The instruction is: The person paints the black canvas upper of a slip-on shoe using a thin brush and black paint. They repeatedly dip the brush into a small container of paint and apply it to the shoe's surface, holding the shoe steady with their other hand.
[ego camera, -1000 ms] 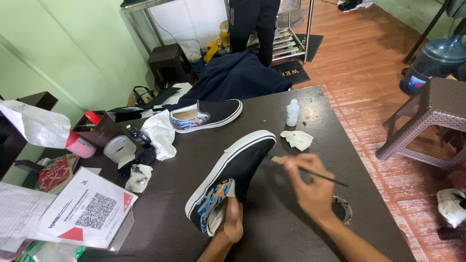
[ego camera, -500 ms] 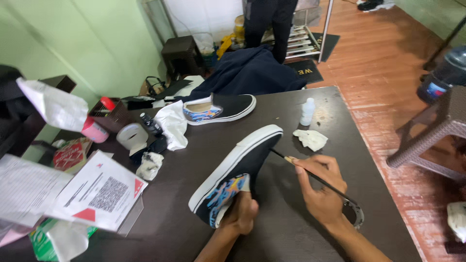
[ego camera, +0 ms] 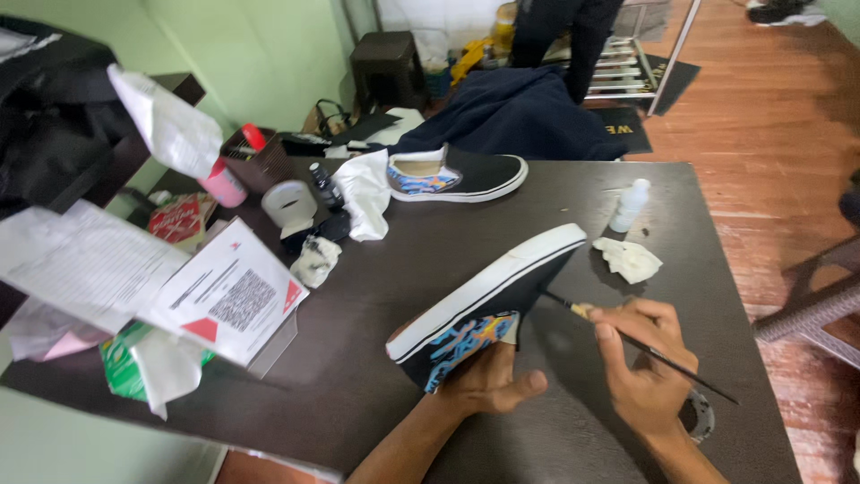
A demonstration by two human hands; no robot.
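Note:
My left hand [ego camera: 488,381] grips a black slip-on shoe [ego camera: 484,305] from beneath, tilted on its side so its white sole faces left. Blue and orange painting shows at the shoe's near end. My right hand [ego camera: 640,363] holds a thin paintbrush [ego camera: 645,345], whose tip touches the shoe's black side near the middle. The matching painted shoe [ego camera: 457,175] rests upright farther back on the dark table [ego camera: 376,296].
A small white bottle [ego camera: 630,204] and a crumpled tissue [ego camera: 629,258] lie right of the held shoe. White cloth [ego camera: 365,193], a small dark bottle [ego camera: 326,185], papers [ego camera: 224,291] and a red-capped container [ego camera: 253,137] crowd the left. A person's legs [ego camera: 569,36] stand beyond the table.
The view has shifted closer and to the right. The shoe stays in my left hand, and the brush tip has moved onto the shoe's side.

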